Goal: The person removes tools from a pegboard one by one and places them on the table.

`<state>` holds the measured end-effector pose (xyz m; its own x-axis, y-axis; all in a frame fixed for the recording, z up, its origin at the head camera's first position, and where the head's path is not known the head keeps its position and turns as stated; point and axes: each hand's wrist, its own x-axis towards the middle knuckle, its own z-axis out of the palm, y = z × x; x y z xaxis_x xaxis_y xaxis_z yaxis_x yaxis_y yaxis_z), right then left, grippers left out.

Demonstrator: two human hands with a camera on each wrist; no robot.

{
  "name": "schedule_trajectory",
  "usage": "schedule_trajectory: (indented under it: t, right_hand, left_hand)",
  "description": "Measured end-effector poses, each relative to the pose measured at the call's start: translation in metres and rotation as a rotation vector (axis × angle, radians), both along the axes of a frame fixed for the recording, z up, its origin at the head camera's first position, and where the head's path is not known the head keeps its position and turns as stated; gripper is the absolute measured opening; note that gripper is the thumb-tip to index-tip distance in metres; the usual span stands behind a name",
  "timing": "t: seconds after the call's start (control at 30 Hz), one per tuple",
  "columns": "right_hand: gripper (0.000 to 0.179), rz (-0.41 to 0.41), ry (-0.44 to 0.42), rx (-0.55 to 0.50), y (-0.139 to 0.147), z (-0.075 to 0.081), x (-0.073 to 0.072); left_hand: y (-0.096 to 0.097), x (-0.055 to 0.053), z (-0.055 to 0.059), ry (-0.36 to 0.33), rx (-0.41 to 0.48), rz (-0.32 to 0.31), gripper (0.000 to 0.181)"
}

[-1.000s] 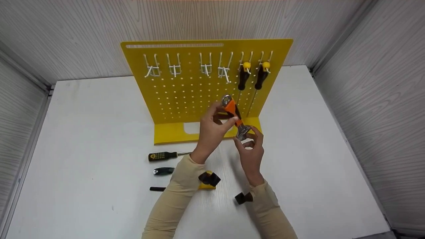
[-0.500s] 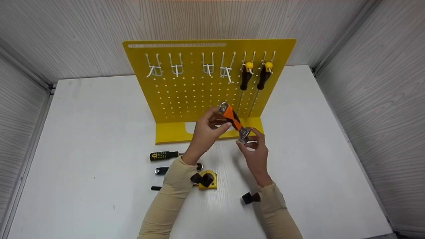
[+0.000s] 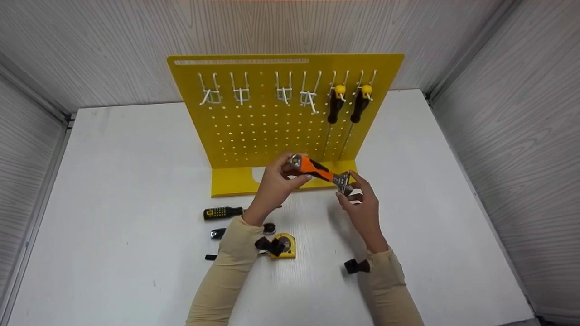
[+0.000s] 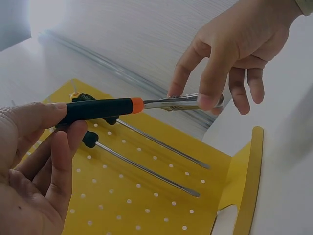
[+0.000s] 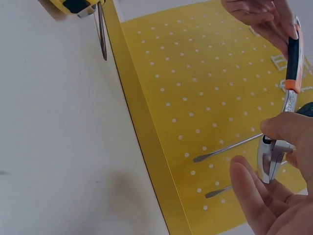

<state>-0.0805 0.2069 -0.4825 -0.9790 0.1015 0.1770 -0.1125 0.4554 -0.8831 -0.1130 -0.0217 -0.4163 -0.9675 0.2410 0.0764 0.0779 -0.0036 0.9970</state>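
Note:
Between both hands, in front of the pegboard, an adjustable wrench point(image 3: 316, 169) with an orange and black handle is held up, nearly level. My left hand point(image 3: 273, 184) pinches the handle's end between thumb and fingers. At the other end, my right hand point(image 3: 364, 210) pinches the metal head point(image 5: 266, 161) between thumb and fingertips. The left wrist view shows the handle's dark side point(image 4: 100, 108). Behind the wrench stands the yellow pegboard point(image 3: 235, 179) with white wire hooks point(image 3: 284, 94) along its upper part.
Two long screwdrivers point(image 3: 335, 108) hang at the board's right. On the white table lie a black-and-yellow screwdriver point(image 3: 223, 213), a dark-handled tool point(image 3: 218, 233) with a round metal end, a yellow tape measure point(image 3: 290, 253) and a thin black-ended item point(image 3: 211, 257). The left sleeve partly hides several.
The wrench has come down and swung from steep to nearly level. My left hand has moved slightly left, and my right hand has shifted right and toward me, both still holding it.

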Motion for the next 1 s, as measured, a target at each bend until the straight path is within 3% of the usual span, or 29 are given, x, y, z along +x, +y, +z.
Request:
schedule_trajectory:
  t: [0.17,0.33,0.77,1.0]
  right_hand:
    - [0.059,-0.009,0.084,0.111,0.007,0.001,-0.003]
    - [0.042,-0.02,0.164,0.217,0.013,0.003,-0.005]
    - [0.04,-0.024,0.161,0.496,0.028,0.011,-0.006]
    - [0.037,-0.026,0.187,0.565,0.034,0.011,-0.008]
  left_hand:
    - [0.001,0.0,-0.006,0.014,-0.001,0.023,0.044]
    - [0.0,0.001,-0.012,0.006,-0.051,0.04,0.042]
    - [-0.001,0.0,-0.026,0.017,-0.256,0.043,0.036]
    - [0.001,0.001,-0.029,0.137,-0.457,0.105,0.035]
